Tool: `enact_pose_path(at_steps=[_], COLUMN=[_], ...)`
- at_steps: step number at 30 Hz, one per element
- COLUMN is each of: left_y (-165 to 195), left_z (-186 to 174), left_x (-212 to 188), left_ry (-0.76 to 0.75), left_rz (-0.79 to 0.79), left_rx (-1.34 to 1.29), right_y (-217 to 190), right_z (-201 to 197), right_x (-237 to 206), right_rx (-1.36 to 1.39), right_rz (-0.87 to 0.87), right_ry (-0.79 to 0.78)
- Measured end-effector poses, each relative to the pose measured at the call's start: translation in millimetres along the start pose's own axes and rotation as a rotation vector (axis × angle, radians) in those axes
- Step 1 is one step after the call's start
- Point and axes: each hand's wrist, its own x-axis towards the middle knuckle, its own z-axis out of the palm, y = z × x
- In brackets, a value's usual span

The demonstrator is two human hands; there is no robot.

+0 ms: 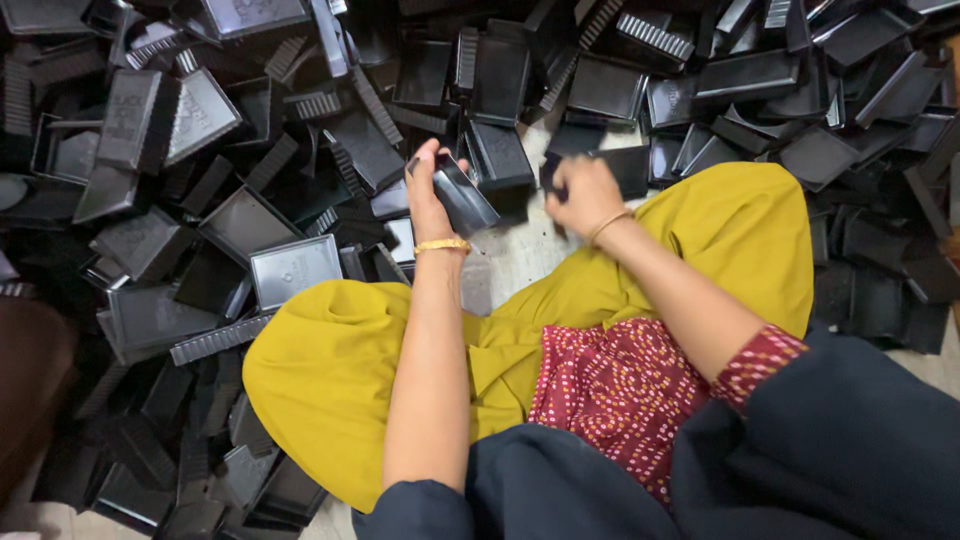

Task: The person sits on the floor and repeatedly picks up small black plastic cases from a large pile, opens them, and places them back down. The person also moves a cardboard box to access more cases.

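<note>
Seated cross-legged on floor [520, 255], viewed from head camera, yellow trousers [330, 360] filling centre of frame. Left hand [428, 190], just left of centre, clasped around a black plastic tray [465, 195]; tray tilted, held off the floor, jutting right of the palm, with fingertips over its upper edge. Gold bangle [442, 245] on the left wrist. Right hand [583, 195], just right of centre, closed in a loose fist; blurred, contents not discernible, so cannot tell whether anything is gripped. Thin bangle on that wrist too. Hands near each other, not touching; tray between them, closer to the left. Heap of black trays [200, 150] surrounding the knees across upper and left of frame, some with ribbed edges. One pale grey-faced tray [295, 270] lying beside the left knee.
</note>
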Motion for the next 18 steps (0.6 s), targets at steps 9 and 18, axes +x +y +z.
enact_pose_path(at_steps=[9, 18], left_y=[-19, -31], left_z=[12, 12], left_x=[-18, -22], left_ry=[-0.426, -0.302], left_rz=[-0.238, 0.023], left_rx=[0.013, 0.294], right_y=[-59, -67], right_z=[-69, -65], right_x=[2, -18], right_rx=[0.963, 0.488], right_rz=[0.099, 0.015], right_ry=[-0.093, -0.249])
